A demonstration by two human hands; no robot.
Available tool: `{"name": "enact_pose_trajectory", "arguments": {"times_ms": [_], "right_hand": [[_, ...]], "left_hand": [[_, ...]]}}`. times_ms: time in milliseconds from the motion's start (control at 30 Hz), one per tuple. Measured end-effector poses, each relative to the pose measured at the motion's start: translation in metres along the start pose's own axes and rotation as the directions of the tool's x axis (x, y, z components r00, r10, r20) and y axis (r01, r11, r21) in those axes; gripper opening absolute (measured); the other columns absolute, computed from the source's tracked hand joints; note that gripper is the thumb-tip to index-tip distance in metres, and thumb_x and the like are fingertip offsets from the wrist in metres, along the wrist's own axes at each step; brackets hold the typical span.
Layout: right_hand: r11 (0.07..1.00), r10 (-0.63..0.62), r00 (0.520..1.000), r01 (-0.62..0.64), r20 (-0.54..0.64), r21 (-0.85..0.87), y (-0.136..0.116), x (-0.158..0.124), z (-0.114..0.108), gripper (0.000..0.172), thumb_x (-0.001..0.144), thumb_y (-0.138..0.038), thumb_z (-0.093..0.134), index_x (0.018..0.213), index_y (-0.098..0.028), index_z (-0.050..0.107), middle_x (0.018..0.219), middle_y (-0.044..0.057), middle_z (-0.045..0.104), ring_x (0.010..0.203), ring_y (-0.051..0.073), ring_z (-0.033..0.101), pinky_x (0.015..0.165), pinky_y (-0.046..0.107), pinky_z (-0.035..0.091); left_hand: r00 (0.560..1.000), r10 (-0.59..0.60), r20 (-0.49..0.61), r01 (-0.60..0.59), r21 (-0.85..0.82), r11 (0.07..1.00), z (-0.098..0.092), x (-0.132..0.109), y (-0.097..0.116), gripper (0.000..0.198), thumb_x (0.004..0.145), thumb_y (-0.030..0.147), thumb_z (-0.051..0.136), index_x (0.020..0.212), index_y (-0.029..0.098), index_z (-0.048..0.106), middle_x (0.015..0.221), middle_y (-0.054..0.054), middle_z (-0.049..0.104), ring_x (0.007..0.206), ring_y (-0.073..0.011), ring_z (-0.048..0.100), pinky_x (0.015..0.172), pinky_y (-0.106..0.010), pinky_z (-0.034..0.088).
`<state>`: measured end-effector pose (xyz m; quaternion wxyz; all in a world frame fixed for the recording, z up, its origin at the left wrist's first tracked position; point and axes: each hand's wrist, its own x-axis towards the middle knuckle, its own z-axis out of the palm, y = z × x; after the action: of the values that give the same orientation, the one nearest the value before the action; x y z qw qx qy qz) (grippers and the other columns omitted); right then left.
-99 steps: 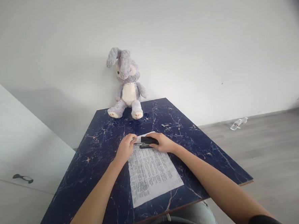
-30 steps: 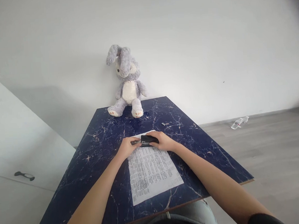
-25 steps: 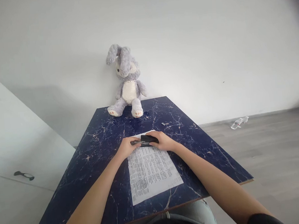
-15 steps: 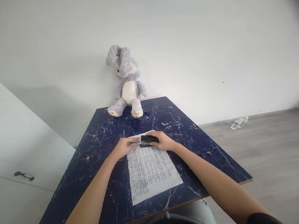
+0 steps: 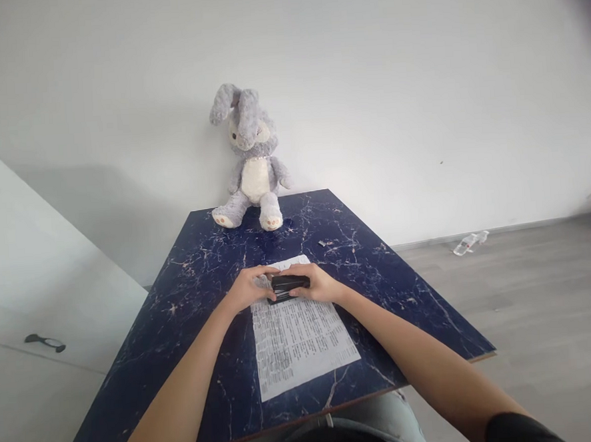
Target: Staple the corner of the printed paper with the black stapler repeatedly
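Observation:
A printed sheet of paper (image 5: 297, 341) lies on the dark blue marbled table (image 5: 199, 280). A black stapler (image 5: 288, 285) sits over the sheet's upper part. My right hand (image 5: 318, 287) is wrapped round the stapler's right end. My left hand (image 5: 247, 290) is curled at the stapler's left end, its fingertips touching the stapler and the paper's top left edge.
A grey plush rabbit (image 5: 249, 160) sits at the table's far edge against the white wall. A small metal bit (image 5: 323, 244) lies on the table beyond the paper. A white cabinet (image 5: 22, 264) stands to the left. A plastic bottle (image 5: 467, 242) lies on the floor at right.
The stapler has come a little nearer along the sheet, more of the paper's top now showing beyond it. My left hand has closed in on its left end.

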<state>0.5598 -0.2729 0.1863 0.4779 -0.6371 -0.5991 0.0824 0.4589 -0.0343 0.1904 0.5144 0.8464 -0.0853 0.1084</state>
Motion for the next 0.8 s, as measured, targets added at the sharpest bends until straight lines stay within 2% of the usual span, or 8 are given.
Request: {"name": "enact_pose_trajectory", "arguments": {"times_ms": [100,200,333,467,567,633,700,800], "right_hand": [[0.997,0.061,0.998,-0.061,0.013,-0.054,-0.002,0.003,0.007,0.04,0.09,-0.028,0.072,0.129,-0.021,0.068,0.119,0.01,0.073,0.106,0.026,0.069,0.097,0.041,0.053],[0.988,0.126,0.992,-0.126,-0.009,-0.087,-0.006,0.003,0.007,0.038,0.088,-0.023,0.073,0.126,-0.021,0.07,0.116,0.009,0.073,0.103,0.025,0.069,0.095,0.04,0.054],[0.973,0.19,0.982,-0.191,-0.02,-0.133,-0.009,-0.022,-0.017,0.035,0.087,-0.025,0.075,0.122,-0.021,0.071,0.111,0.009,0.074,0.099,0.025,0.069,0.091,0.04,0.055],[0.952,0.27,0.961,-0.275,-0.054,-0.134,-0.003,-0.077,-0.064,0.04,0.09,-0.042,0.073,0.125,-0.022,0.07,0.113,0.01,0.073,0.1,0.028,0.07,0.091,0.042,0.056],[0.945,0.315,0.928,-0.326,-0.198,-0.025,0.007,-0.107,-0.095,0.053,0.096,-0.063,0.056,0.13,-0.025,0.068,0.128,0.012,0.069,0.117,0.032,0.065,0.099,0.047,0.055],[0.931,0.354,0.861,-0.361,-0.364,0.051,0.018,-0.109,-0.107,0.06,0.102,-0.068,0.035,0.132,-0.027,0.067,0.139,0.01,0.064,0.13,0.032,0.059,0.107,0.049,0.051],[0.917,0.381,0.818,-0.395,-0.431,0.061,0.032,-0.095,-0.113,0.061,0.104,-0.067,0.032,0.13,-0.027,0.069,0.144,0.008,0.062,0.137,0.031,0.054,0.115,0.051,0.044],[0.924,0.357,0.864,-0.382,-0.354,0.0,0.055,-0.063,-0.116,0.054,0.101,-0.064,0.045,0.125,-0.024,0.072,0.147,0.007,0.061,0.14,0.031,0.052,0.123,0.054,0.034]], "left_hand": [[0.974,0.052,-0.221,-0.12,-0.308,0.944,-0.013,0.002,-0.009,0.053,0.078,0.061,0.079,0.112,0.02,0.077,0.107,-0.012,0.074,0.087,-0.0204,0.063,0.081,-0.032,0.049],[0.888,-0.068,-0.455,-0.251,-0.603,0.757,-0.02,0.003,-0.017,0.052,0.09,0.067,0.062,0.101,0.017,0.074,0.095,-0.009,0.069,0.074,-0.0149,0.056,0.068,-0.028,0.046],[0.861,-0.18,-0.476,-0.257,-0.711,0.654,-0.02,-0.001,-0.02,0.04,0.09,0.054,0.07,0.092,0.014,0.072,0.082,-0.005,0.061,0.068,-0.0125,0.052,0.065,-0.025,0.045],[0.855,-0.207,-0.475,-0.276,-0.756,0.594,-0.016,0.001,-0.017,0.036,0.09,0.05,0.072,0.092,0.015,0.071,0.086,-0.005,0.061,0.067,-0.0119,0.051,0.062,-0.025,0.044],[0.845,-0.242,-0.476,-0.284,-0.784,0.552,-0.012,0.006,-0.016,0.032,0.09,0.048,0.072,0.093,0.016,0.07,0.093,-0.006,0.063,0.066,-0.0116,0.051,0.06,-0.026,0.044],[0.836,-0.269,-0.479,-0.284,-0.796,0.534,-0.012,0.007,-0.017,0.032,0.09,0.048,0.072,0.092,0.017,0.07,0.094,-0.006,0.063,0.066,-0.0114,0.051,0.06,-0.026,0.044],[0.823,-0.293,-0.486,-0.29,-0.804,0.519,-0.013,0.006,-0.018,0.031,0.09,0.047,0.072,0.091,0.017,0.069,0.092,-0.004,0.062,0.065,-0.011,0.05,0.063,-0.026,0.046],[0.799,-0.335,-0.5,-0.317,-0.823,0.472,-0.02,0.003,-0.02,0.026,0.091,0.043,0.07,0.089,0.017,0.068,0.086,-0.002,0.06,0.064,-0.0104,0.049,0.065,-0.026,0.047]]}}
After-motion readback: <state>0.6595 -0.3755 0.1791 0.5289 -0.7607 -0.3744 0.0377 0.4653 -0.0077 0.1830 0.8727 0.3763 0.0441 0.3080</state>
